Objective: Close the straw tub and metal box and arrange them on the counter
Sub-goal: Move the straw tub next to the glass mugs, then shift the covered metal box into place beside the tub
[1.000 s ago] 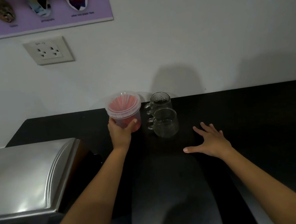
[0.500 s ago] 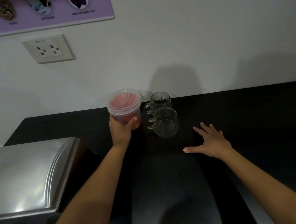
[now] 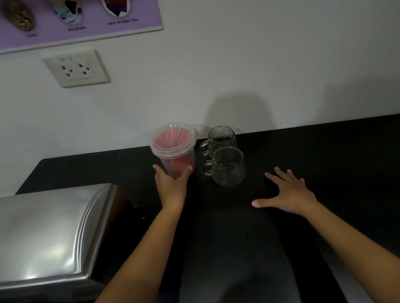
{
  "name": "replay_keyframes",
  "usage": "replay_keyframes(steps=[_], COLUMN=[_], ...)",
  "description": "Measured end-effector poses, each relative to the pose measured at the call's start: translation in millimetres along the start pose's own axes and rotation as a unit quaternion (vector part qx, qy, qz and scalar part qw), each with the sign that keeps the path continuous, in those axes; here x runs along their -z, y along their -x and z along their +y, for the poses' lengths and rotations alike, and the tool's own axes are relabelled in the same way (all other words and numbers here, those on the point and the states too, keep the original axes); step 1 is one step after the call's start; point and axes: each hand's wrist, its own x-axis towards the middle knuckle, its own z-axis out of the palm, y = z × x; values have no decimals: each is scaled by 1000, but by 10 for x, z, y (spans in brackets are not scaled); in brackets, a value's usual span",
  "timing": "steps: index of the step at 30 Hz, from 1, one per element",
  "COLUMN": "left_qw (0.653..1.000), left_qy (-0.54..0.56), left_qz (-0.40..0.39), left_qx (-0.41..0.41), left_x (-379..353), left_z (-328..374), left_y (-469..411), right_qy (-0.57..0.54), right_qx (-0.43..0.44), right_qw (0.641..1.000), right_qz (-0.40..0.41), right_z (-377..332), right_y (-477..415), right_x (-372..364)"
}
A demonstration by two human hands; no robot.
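Note:
The straw tub, a clear plastic cup full of red straws with its clear lid on, stands near the wall on the black counter. My left hand wraps around the tub's lower part from the near side. My right hand lies flat on the counter with fingers spread, holding nothing. At the left sits the metal box, with its shiny curved lid down.
Two clear glass mugs stand one behind the other just right of the tub, handles pointing at it. A wall socket and a purple poster are on the white wall behind the counter.
My left hand has pushed the straw tub a little farther back toward the wall. My right hand has stayed flat on the counter.

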Motion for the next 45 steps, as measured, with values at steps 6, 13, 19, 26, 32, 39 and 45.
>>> replay_keyframes(steps=[6,13,19,26,32,39,45], left_qw=[1000,998,989,979,970,960,943], left_qy=[21,32,21,-10,-11,-66,-89], left_qz=[3,-53,-120,-152,-141,-89,-96], left_qx=[23,3,-80,-135,-198,-258,-305], left_x=[47,179,335,880,1483,2258,2957], left_z=[-68,-32,264,635,880,846,599], left_y=[269,666,1029,1292,1325,1133,797], right_qy=[2,-43,-190,-218,-246,-277,-327], right_qx=[-5,-20,-24,67,155,196,209], right_qw=[1000,999,973,955,929,916,900], right_qz=[3,23,131,192,228,212,199], right_z=[-13,-96,-245,-573,-1075,-1697,-2332], right_y=[27,144,429,840,1156,1427,1654], right_x=[-2,-7,11,196,341,239,19])
